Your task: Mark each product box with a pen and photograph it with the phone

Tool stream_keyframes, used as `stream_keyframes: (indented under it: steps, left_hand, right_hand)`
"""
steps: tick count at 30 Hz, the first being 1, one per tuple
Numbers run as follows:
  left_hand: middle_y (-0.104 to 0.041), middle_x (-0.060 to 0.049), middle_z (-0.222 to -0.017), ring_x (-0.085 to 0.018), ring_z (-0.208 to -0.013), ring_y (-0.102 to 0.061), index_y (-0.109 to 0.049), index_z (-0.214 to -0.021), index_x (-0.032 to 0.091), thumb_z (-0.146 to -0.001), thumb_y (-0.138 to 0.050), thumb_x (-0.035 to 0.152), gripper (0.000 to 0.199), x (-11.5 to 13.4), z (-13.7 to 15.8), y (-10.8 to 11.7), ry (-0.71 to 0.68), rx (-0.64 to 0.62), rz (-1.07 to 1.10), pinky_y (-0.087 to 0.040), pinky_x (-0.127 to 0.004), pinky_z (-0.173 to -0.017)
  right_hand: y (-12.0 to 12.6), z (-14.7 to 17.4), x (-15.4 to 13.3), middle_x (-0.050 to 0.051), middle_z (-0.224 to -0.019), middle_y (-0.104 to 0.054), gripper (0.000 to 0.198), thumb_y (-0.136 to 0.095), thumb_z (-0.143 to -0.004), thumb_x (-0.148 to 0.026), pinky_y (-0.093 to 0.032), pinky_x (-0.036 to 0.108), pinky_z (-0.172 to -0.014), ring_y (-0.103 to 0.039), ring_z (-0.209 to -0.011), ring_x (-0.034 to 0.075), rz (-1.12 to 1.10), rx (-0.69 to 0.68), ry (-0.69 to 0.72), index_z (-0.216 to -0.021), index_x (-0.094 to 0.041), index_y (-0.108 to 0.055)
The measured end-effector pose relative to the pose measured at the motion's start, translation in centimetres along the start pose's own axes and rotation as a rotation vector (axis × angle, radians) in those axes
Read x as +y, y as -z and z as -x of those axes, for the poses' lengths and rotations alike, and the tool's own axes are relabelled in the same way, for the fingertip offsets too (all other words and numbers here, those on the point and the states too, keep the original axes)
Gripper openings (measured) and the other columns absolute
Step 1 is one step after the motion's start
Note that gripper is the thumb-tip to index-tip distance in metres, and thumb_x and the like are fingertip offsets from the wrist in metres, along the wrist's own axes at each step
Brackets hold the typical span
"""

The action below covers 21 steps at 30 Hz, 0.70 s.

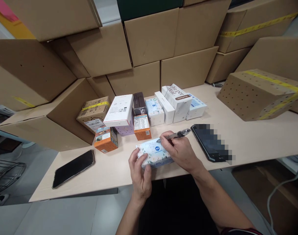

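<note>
Near the table's front edge lies a tissue pack, pale blue and white with a floral print and a blue logo. My left hand grips its left end, with the fingertips resting on the top and front. A pen with a clear barrel is pinched in my right hand, which rests over the right end of the pack. The pen's tip points down at the pack's upper side; whether it touches is hard to make out. Behind the pack stands a small orange box with a printed label.
A row of goods stands behind: a white flat box, another tissue pack, a white "Super Meal" box. Phones lie left and right. Stacked cartons wall the back; a taped, spotted carton sits right.
</note>
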<state>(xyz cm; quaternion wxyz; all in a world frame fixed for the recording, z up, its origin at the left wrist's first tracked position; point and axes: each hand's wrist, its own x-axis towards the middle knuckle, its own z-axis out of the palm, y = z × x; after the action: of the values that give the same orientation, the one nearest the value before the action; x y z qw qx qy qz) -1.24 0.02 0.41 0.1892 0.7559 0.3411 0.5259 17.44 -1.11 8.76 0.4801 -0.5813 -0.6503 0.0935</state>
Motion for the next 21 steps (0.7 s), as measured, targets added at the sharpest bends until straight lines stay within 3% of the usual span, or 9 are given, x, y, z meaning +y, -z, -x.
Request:
stream_keyframes:
  steps: [12, 14, 17, 19, 21]
  left_hand:
    - [-0.045, -0.014, -0.141, -0.029, -0.135, -0.044, -0.057, -0.123, 0.022, -0.094, -0.056, 0.029, 0.030, 0.0, 0.0, -0.2, -0.021, 0.019, -0.029, -0.044, -0.048, -0.106]
    - [-0.045, -0.015, -0.140, -0.029, -0.135, -0.045, -0.057, -0.122, 0.022, -0.092, -0.058, 0.028, 0.031, 0.0, -0.1, -0.3, -0.027, 0.031, -0.034, -0.045, -0.049, -0.105]
    - [-0.046, -0.015, -0.138, -0.030, -0.134, -0.045, -0.057, -0.121, 0.021, -0.090, -0.061, 0.026, 0.031, 0.1, -0.2, -0.4, -0.030, 0.042, -0.047, -0.045, -0.050, -0.105]
    - [-0.046, -0.015, -0.138, -0.030, -0.134, -0.046, -0.056, -0.121, 0.021, -0.090, -0.062, 0.025, 0.032, 0.2, -0.3, -0.4, -0.032, 0.041, -0.055, -0.045, -0.050, -0.105]
    - [-0.046, -0.016, -0.139, -0.030, -0.135, -0.045, -0.056, -0.122, 0.021, -0.090, -0.062, 0.024, 0.033, 0.3, -0.3, -0.4, -0.034, 0.042, -0.053, -0.045, -0.050, -0.105]
  right_hand:
    - [0.2, 0.2, -0.1, 0.002, -0.080, -0.067, 0.027, -0.043, -0.098, -0.032, -0.043, 0.025, -0.067, -0.061, -0.070, 0.013, -0.126, -0.038, -0.106, -0.081, -0.020, -0.059]
    - [0.2, 0.5, 0.1, 0.001, -0.075, -0.065, 0.027, -0.046, -0.097, -0.038, -0.043, 0.024, -0.063, -0.060, -0.066, 0.013, -0.238, 0.044, -0.179, -0.084, -0.020, -0.061]
    - [0.8, 1.0, 1.2, -0.004, -0.061, -0.056, 0.029, -0.046, -0.097, -0.045, -0.042, 0.024, -0.056, -0.054, -0.055, 0.012, -0.380, 0.280, -0.296, -0.092, -0.020, -0.059]
    - [1.8, 1.3, 2.3, -0.004, -0.060, -0.056, 0.032, -0.043, -0.098, -0.047, -0.042, 0.024, -0.056, -0.053, -0.053, 0.012, -0.318, 0.356, -0.350, -0.095, -0.020, -0.059]
    - [3.0, 1.4, 3.4, 0.000, -0.067, -0.062, 0.031, -0.044, -0.097, -0.045, -0.042, 0.025, -0.059, -0.057, -0.059, 0.014, -0.118, 0.291, -0.399, -0.094, -0.019, -0.059]
